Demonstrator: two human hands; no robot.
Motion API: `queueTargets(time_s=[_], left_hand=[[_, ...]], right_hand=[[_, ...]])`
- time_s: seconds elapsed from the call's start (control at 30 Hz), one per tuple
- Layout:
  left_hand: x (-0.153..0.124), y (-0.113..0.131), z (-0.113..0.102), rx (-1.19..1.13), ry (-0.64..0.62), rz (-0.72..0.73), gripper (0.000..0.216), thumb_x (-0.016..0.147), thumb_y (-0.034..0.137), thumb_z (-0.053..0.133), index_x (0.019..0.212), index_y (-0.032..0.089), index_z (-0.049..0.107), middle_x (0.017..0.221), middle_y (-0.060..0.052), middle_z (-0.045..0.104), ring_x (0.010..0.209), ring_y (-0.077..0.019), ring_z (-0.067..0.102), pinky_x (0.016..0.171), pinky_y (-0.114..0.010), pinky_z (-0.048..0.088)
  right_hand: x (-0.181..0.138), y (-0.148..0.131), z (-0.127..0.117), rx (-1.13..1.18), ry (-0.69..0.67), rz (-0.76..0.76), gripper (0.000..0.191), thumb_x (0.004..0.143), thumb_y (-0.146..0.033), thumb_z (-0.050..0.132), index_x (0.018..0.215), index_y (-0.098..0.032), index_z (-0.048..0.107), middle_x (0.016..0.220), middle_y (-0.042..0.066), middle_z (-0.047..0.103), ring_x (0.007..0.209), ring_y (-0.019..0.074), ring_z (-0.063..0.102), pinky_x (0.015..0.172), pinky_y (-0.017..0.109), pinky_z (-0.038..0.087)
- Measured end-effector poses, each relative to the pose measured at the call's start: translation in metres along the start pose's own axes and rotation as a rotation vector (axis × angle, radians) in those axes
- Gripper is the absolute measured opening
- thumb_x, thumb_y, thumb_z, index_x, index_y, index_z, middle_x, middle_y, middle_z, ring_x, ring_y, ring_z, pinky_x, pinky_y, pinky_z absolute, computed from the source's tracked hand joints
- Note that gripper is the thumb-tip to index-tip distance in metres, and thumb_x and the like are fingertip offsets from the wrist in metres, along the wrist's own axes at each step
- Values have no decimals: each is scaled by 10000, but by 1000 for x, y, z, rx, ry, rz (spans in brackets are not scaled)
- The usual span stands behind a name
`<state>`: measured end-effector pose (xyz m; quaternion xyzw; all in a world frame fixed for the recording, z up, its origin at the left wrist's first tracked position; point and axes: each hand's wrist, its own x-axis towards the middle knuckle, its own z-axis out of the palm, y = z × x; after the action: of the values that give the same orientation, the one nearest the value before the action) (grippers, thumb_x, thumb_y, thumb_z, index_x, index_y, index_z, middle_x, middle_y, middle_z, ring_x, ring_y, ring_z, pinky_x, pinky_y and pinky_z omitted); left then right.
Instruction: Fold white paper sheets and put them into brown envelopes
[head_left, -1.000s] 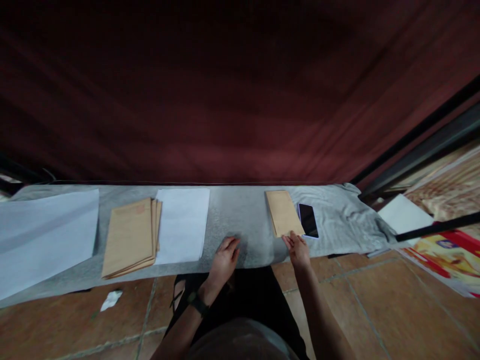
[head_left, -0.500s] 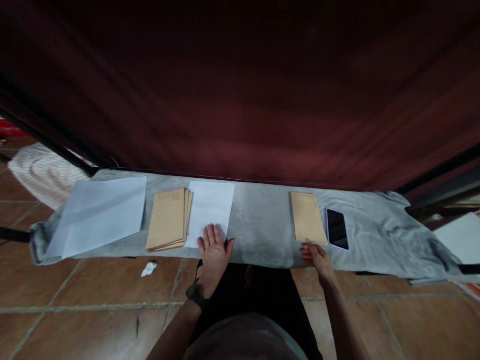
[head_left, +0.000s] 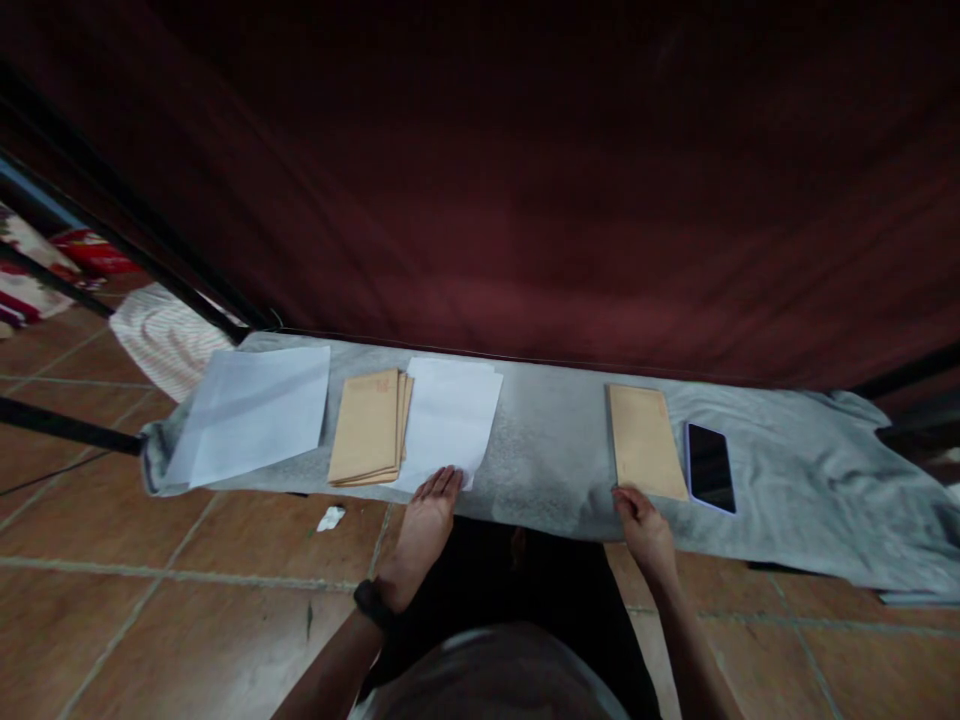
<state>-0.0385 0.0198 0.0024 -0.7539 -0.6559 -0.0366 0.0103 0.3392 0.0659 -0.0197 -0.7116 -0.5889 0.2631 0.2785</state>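
My left hand (head_left: 429, 520) is at the lower edge of the white paper sheets (head_left: 450, 415), its fingers together and closed on the near edge of the top sheet; the thumb is hidden. That sheet lies slightly askew over those beneath. Left of it, touching or nearly so, is a stack of brown envelopes (head_left: 365, 425). My right hand (head_left: 646, 528) has its fingers curled in a pinch at the near left corner of a single brown envelope (head_left: 646, 440), which lies flat. Just right of this envelope rests a phone (head_left: 710, 467) with a dark screen and pale purple rim.
Larger white sheets (head_left: 259, 415) lie at the left end of the narrow surface, which has a grey cloth (head_left: 547, 440) over it. A dark red curtain (head_left: 510, 250) hangs behind. A crumpled white scrap (head_left: 330, 518) is on the tiled floor (head_left: 225, 620).
My left hand has gone from spread flat to closed at the paper's edge, and the top sheet has turned askew. My right fingers have curled in at the envelope's corner. The view has shifted.
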Motion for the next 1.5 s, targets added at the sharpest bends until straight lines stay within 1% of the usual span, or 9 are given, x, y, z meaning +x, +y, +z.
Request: queueTargets(time_s=[0.17, 0.3, 0.5, 0.7, 0.83, 1.03, 1.23, 1.4, 1.5], left_hand=[[17, 27, -15, -95, 194, -4, 469, 922, 44, 412, 1345, 159, 577, 1341, -108, 655, 1237, -241, 609, 1071, -412, 468], [41, 60, -22, -145, 311, 41, 329, 944, 78, 459, 1211, 149, 638, 1199, -113, 713, 1104, -248, 660, 989, -408, 510], [44, 99, -16, -167, 320, 212, 285, 935, 63, 496, 1151, 160, 655, 1132, -98, 727, 1037, -223, 672, 933, -375, 525], [28, 133, -1, -217, 284, 356, 261, 990, 179, 500, 1209, 176, 643, 1231, -85, 703, 1133, -225, 649, 1007, -388, 491], [27, 130, 8, -255, 293, 338, 307, 1000, 308, 536, 1269, 185, 616, 1311, -89, 669, 1248, -237, 591, 1089, -422, 442], [31, 110, 21, -202, 232, 262, 357, 995, 293, 539, 1331, 180, 579, 1419, -102, 596, 1304, -247, 553, 1099, -427, 442], [32, 103, 23, -193, 186, 222, 310, 1006, 263, 494, 1280, 171, 607, 1420, -119, 591, 1329, -251, 538, 1098, -442, 451], [34, 101, 20, -203, 165, 215, 351, 1018, 299, 464, 1316, 163, 589, 1445, -127, 571, 1333, -264, 537, 1089, -456, 463], [44, 102, 18, -213, 171, 214, 408, 1024, 295, 430, 1389, 143, 531, 1507, -127, 509, 1413, -261, 451, 1153, -470, 402]], right_hand=[[4, -6, 10, 202, -66, 44, 484, 869, -585, 484, 1025, -188, 713, 941, 115, 764, 869, 273, 710, 822, 408, 550], [8, -36, 35, 526, -152, 84, 549, 800, -694, 575, 962, -188, 712, 898, 113, 759, 751, 243, 702, 681, 371, 578], [14, -83, 67, 789, -266, 187, 571, 737, -733, 634, 960, -218, 734, 888, 86, 772, 713, 241, 706, 638, 375, 587], [24, -86, 72, 690, -172, 141, 448, 647, -603, 715, 844, -201, 713, 848, 68, 756, 786, 229, 679, 714, 336, 547], [37, -69, 64, 626, -108, 135, 430, 642, -583, 671, 813, -190, 695, 790, 60, 729, 739, 210, 644, 694, 320, 512], [56, -41, 52, 533, -50, 138, 457, 625, -619, 635, 804, -201, 686, 740, 44, 709, 719, 216, 628, 675, 324, 492], [58, -40, 59, 423, -43, 77, 385, 709, -568, 594, 791, -200, 673, 701, 40, 684, 715, 214, 618, 694, 332, 489], [52, -43, 57, 332, -33, 16, 385, 834, -453, 537, 1052, -170, 681, 891, 87, 723, 851, 252, 666, 800, 363, 511], [45, -48, 53, 89, 86, -90, 487, 919, -399, 475, 1324, -150, 577, 1142, 160, 693, 1066, 296, 647, 932, 428, 502]])
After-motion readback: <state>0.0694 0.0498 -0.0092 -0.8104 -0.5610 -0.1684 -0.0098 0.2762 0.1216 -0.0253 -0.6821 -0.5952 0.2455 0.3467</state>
